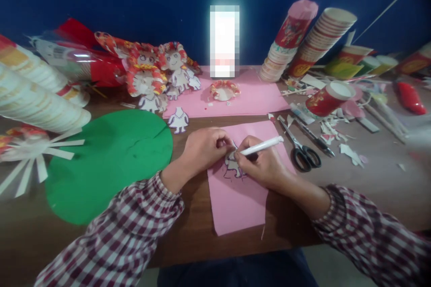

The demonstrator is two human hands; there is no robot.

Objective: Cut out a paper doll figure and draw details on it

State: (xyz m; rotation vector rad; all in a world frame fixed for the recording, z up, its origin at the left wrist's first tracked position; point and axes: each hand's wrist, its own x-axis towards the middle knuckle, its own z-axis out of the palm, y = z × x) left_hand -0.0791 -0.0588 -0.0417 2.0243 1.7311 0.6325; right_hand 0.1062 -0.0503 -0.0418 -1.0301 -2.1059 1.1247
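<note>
My right hand [261, 163] grips a white marker pen [262, 145], its tip end pointing left over a small white paper doll cutout [233, 166]. Purple lines run along the cutout's edges, and some dark strokes mark the paper just below it. With thumb and fingertips pinched together, my left hand [210, 145] holds the cutout's upper left edge; the exact contact is partly hidden. Both hands rest over a sheet of pink paper [237, 210]. A similar outlined paper body [178, 120] lies beyond my left hand.
On the left are a green round sheet [111, 166] and stacked paper cups [37, 94]. Paper dolls with faces [173, 60] stand behind. To the right lie scissors [301, 150], a pen [314, 138], paper scraps [333, 130], a red cup [321, 101] and tall cup stacks [319, 38].
</note>
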